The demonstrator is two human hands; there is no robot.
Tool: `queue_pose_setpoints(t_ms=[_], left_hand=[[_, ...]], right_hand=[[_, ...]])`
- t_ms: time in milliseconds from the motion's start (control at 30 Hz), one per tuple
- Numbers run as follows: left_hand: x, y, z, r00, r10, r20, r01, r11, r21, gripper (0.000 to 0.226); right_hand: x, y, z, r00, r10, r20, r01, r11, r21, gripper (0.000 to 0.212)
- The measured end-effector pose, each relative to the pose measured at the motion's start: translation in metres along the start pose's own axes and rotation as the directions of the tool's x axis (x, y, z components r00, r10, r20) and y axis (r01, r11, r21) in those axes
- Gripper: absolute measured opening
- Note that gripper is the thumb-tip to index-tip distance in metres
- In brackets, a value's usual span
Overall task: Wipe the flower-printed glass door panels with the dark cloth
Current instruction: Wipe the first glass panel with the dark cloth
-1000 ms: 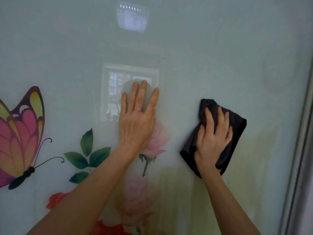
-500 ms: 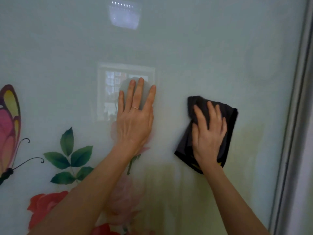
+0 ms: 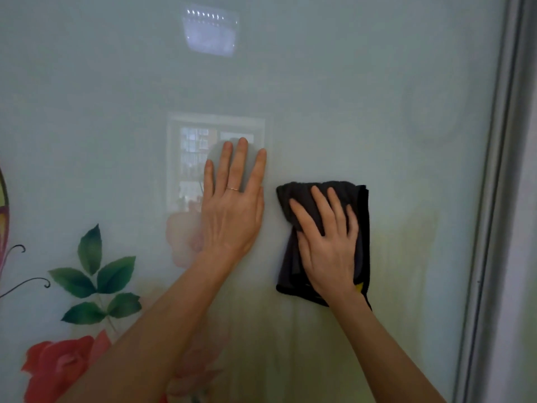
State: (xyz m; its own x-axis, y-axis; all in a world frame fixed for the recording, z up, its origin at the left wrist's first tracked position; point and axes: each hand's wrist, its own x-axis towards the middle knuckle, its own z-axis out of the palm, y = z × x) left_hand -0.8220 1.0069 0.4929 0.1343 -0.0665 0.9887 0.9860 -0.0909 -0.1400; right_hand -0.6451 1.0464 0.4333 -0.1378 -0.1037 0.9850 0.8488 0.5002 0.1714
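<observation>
The pale green glass door panel fills the view, printed with green leaves, a red rose and a faint pink rose. My left hand lies flat on the glass with fingers spread and a ring on one finger, holding nothing. Just to its right, my right hand presses the folded dark cloth against the glass, palm flat on it. The cloth's lower part is partly hidden by that hand and wrist.
A grey metal door frame runs down the right edge of the panel. The glass reflects a window and a ceiling light. A butterfly print's edge shows at far left.
The right hand and cloth have slid left, closer to the left hand. The view has shifted right, so the butterfly print has almost left the frame and more door frame shows.
</observation>
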Motion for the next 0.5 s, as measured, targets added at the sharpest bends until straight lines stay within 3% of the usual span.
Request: queue_pose_setpoints(t_ms=[67,233,300,367,500], left_hand=[[0.001,0.002,0.0,1.0,-0.002,0.006,0.002,1.0,0.009,0.05],[0.003,0.005,0.0,1.0,-0.011,0.018,0.011,1.0,0.007,0.05],[0.003,0.011,0.003,1.0,0.017,0.026,-0.017,1.0,0.011,0.05],[0.002,0.022,0.007,0.998,0.043,0.038,-0.043,0.999,-0.002,0.05],[0.004,0.04,0.015,0.998,0.033,0.045,-0.032,0.999,-0.028,0.05]], right_hand=[[-0.002,0.02,-0.003,1.0,0.019,-0.01,-0.019,1.0,-0.016,0.043],[-0.001,0.044,0.0,0.942,0.316,-0.115,-0.322,0.946,-0.038,0.044],[0.004,0.033,0.004,0.919,0.372,-0.13,-0.374,0.927,0.01,0.044],[0.007,0.018,0.006,0.925,0.36,-0.123,-0.355,0.933,0.064,0.044],[0.004,0.009,0.002,0.984,0.179,-0.023,-0.174,0.974,0.147,0.048]])
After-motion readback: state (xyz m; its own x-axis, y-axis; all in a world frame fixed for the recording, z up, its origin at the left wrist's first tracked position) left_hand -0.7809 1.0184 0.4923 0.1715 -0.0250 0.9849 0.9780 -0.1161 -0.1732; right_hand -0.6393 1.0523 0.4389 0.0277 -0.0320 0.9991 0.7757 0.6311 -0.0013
